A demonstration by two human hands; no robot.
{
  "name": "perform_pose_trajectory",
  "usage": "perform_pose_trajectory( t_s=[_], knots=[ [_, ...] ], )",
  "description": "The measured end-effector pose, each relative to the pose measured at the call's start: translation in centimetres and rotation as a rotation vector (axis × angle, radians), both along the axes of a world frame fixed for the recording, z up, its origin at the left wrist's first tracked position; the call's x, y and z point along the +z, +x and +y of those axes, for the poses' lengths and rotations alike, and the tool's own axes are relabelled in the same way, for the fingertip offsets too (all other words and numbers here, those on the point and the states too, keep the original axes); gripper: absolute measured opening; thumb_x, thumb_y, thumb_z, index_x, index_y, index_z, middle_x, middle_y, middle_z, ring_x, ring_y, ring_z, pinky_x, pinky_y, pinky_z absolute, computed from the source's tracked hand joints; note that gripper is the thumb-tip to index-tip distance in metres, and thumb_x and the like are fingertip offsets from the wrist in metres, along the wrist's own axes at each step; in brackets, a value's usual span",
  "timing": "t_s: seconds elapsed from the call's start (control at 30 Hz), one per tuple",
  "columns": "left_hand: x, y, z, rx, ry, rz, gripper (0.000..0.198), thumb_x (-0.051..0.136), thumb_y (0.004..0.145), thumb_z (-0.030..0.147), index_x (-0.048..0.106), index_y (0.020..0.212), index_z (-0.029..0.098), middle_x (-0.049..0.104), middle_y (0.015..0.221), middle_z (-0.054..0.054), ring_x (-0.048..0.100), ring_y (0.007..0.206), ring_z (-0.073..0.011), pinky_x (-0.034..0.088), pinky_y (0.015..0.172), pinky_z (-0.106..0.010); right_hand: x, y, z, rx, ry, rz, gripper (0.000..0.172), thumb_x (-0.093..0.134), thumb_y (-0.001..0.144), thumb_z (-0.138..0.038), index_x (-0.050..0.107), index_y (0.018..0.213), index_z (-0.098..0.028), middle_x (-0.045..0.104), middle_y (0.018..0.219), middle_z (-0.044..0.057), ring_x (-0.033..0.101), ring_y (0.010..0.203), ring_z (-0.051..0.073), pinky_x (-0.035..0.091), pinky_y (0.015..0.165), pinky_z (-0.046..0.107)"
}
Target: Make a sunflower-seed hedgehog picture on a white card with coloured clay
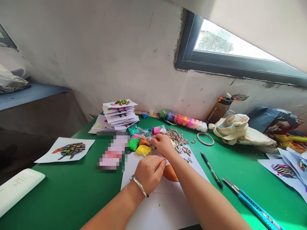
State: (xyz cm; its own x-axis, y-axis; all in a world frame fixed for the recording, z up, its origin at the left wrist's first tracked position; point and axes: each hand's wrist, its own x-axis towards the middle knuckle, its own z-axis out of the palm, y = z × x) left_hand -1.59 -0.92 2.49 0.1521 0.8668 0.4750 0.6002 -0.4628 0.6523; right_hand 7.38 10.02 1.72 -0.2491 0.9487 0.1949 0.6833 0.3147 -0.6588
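Note:
My left hand [150, 172], with a metal bangle [139, 185] on the wrist, is curled over a white paper sheet [158, 207]. Its fingers point at an orange clay lump [170, 173], which lies partly under my right forearm. My right hand [164, 145] reaches past it, fingertips pinched together at a clear plastic bag of orange clay [145, 140]. Whatever those fingers hold is hidden. Yellow clay [143, 150] and green clay [133, 144] lie just left of that hand, and loose sunflower seeds [176, 136] lie to its right.
On the green table [59, 198] lie a stack of seed-decorated cards [120, 111], a seed-picture sheet [64, 150], a blurred pink patch, a pen [211, 170], a blue utility knife [254, 204], a tape roll [205, 139], clay tubes [183, 120], and a cloth bag [240, 131].

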Motion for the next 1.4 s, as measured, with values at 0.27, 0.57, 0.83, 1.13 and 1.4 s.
perform_pose_trajectory(
  t_s=[0.27, 0.57, 0.83, 1.13, 1.4],
  knots=[
    [0.5, -1.0, 0.5, 0.13, 0.117, -0.117, 0.019, 0.049, 0.088, 0.023, 0.066, 0.082, 0.02, 0.07, 0.078, -0.002, 0.062, 0.074, -0.0154, 0.05, 0.07, -0.028, 1.8, 3.6, -0.8, 0.019, -0.005, 0.159, 0.029, 0.038, 0.085, -0.036, 0.059, 0.076, -0.018, 0.06, 0.065, -0.001, 0.051, 0.058, 0.011, 0.036, 0.051, 0.021],
    [0.1, 0.3, -0.5, -0.059, 0.035, -0.014, 0.024, 0.042, 0.09, 0.021, 0.064, 0.08, 0.02, 0.067, 0.072, -0.001, 0.06, 0.071, -0.0148, 0.048, 0.068, -0.028, 1.8, 5.0, -0.1, -0.104, 0.125, -0.138, 0.026, 0.043, 0.084, -0.024, 0.063, 0.098, -0.016, 0.064, 0.091, 0.011, 0.055, 0.085, 0.022, 0.038, 0.071, 0.031],
    [0.1, 0.5, -0.6, -0.074, 0.048, 0.008, 0.03, 0.039, 0.09, 0.023, 0.061, 0.07, 0.019, 0.063, 0.065, -0.003, 0.057, 0.063, -0.0151, 0.046, 0.059, -0.028, 1.6, 1.2, -0.5, 0.391, 0.237, -0.494, 0.031, 0.055, 0.079, -0.017, 0.065, 0.104, -0.032, 0.066, 0.106, 0.0, 0.05, 0.1, 0.02, 0.032, 0.085, 0.03],
    [-0.1, 0.6, -0.6, -0.076, 0.053, 0.034, 0.029, 0.04, 0.089, 0.02, 0.061, 0.068, 0.019, 0.063, 0.063, -0.002, 0.057, 0.06, -0.0147, 0.045, 0.058, -0.028, -0.1, -0.4, -0.4, 0.374, 0.331, -0.599, 0.022, 0.046, 0.085, -0.014, 0.064, 0.097, -0.019, 0.063, 0.102, 0.01, 0.05, 0.096, 0.023, 0.03, 0.083, 0.035],
    [0.5, -1.1, 0.3, 0.034, 0.189, -0.066, 0.018, 0.048, 0.087, 0.017, 0.065, 0.088, 0.02, 0.069, 0.084, -0.003, 0.063, 0.081, -0.0163, 0.05, 0.076, -0.029, 3.2, 2.1, 0.5, 0.118, 0.339, -0.453, 0.026, 0.035, 0.09, -0.016, 0.061, 0.088, -0.017, 0.061, 0.093, 0.008, 0.052, 0.086, 0.018, 0.034, 0.074, 0.029]
  ],
)
